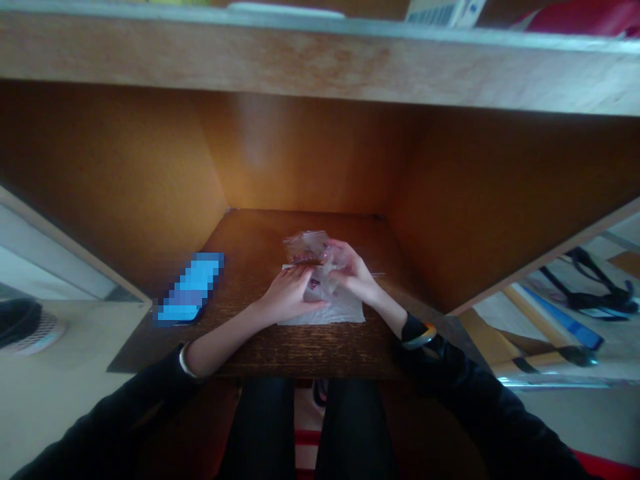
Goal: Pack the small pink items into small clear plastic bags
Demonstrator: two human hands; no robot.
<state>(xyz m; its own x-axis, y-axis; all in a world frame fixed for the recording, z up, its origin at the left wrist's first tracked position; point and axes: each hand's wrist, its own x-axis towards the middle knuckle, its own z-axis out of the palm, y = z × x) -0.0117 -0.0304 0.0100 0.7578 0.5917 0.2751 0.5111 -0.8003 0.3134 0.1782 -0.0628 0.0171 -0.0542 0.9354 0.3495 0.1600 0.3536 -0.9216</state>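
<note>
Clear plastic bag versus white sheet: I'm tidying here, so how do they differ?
The clear plastic bag is see-through and crumpled; the white sheet is opaque and flat. The bag sits between the left hand and right hand; the sheet lies beneath on the desk. Both are thin.

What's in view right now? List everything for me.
clear plastic bag: one, transparent, between the hands
white sheet: one, white, flat under the hands
pixelated rectangular object: one, blue, on the desk left of the hands
wooden desk: one, dark brown, beneath these
wooden board: one, light brown, across the top
shoe: one, black and white, far left
bracelet: one, multicoloured, right wrist
left hand: one, against the bag
right hand: one, fingers on the bag
</note>
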